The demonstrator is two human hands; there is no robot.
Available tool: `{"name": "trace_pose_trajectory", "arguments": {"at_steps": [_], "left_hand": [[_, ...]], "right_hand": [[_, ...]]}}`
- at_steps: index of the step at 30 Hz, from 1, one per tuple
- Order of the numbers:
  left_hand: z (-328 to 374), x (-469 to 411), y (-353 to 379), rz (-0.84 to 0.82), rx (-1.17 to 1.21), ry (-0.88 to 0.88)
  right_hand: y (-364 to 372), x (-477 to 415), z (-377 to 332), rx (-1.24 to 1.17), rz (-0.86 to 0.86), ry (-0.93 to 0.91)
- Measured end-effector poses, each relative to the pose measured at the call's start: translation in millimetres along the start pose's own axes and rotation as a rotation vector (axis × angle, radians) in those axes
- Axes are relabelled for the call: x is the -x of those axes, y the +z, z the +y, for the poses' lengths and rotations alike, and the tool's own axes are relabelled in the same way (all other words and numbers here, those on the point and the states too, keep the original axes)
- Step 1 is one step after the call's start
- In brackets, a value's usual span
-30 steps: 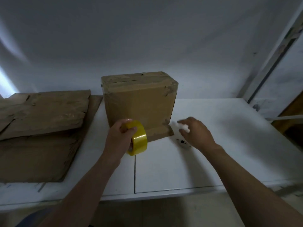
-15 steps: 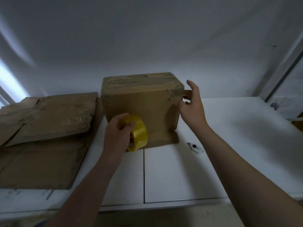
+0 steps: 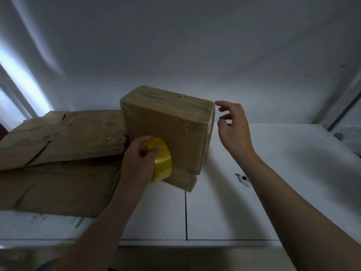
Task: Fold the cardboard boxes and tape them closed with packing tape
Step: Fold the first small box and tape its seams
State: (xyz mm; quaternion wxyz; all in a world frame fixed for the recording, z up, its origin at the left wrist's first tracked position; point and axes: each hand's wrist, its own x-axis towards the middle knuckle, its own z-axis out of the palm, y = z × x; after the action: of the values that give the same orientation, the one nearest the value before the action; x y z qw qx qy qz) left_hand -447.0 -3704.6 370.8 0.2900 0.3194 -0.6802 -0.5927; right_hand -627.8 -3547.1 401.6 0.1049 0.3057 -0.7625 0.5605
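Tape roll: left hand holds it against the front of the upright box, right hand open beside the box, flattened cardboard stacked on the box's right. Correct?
One error: the head view shows the flattened cardboard stacked on the left of the box, not its right. The left hand holds the tape roll against the box front, and the right hand is open beside it.

Tape roll (image 3: 163,160): glossy, slightly see-through yellow. Box (image 3: 166,132): plain brown cardboard, no print, with shiny clear tape strips along the top seam and corners and paler corrugation showing at the torn right edge. Flattened cardboard (image 3: 58,153): same dull brown, creased, a few glossy tape patches. Worktop (image 3: 283,173): white, one thin dark seam line (image 3: 186,212), grey scuffs (image 3: 78,222) near the front. Small white item (image 3: 243,179) with a black dot. Wall (image 3: 175,45): pale grey-white, with a bright streak (image 3: 19,75).
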Motion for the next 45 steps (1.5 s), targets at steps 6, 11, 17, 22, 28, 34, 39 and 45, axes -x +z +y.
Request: {"name": "trace_pose_trajectory", "arguments": {"at_steps": [6,11,17,22,28,34,39,45], "left_hand": [[3,14,2,-0.089,0.007,0.038],[4,14,4,-0.111,-0.023,0.099],[10,22,-1,-0.071,-0.009,0.136],[16,26,-18,-0.025,0.005,0.130],[15,33,-47,-0.039,-0.079,0.124],[9,42,-64,-0.050,-0.072,0.109],[6,42,-63,-0.068,-0.048,0.085],[7,40,-51,-0.130,-0.056,0.075]], "right_hand": [[20,-21,7,-0.154,-0.172,0.176],[21,-10,0,-0.263,-0.108,0.155],[1,28,-9,-0.112,-0.021,-0.024],[-17,55,-23,-0.072,-0.100,-0.163],[-12,81,-27,-0.112,-0.135,-0.218],[-8,93,-35,-0.164,-0.106,-0.178],[-13,97,-39,0.037,-0.070,-0.232],[-11,99,-72,0.625,-0.190,-0.096]]}}
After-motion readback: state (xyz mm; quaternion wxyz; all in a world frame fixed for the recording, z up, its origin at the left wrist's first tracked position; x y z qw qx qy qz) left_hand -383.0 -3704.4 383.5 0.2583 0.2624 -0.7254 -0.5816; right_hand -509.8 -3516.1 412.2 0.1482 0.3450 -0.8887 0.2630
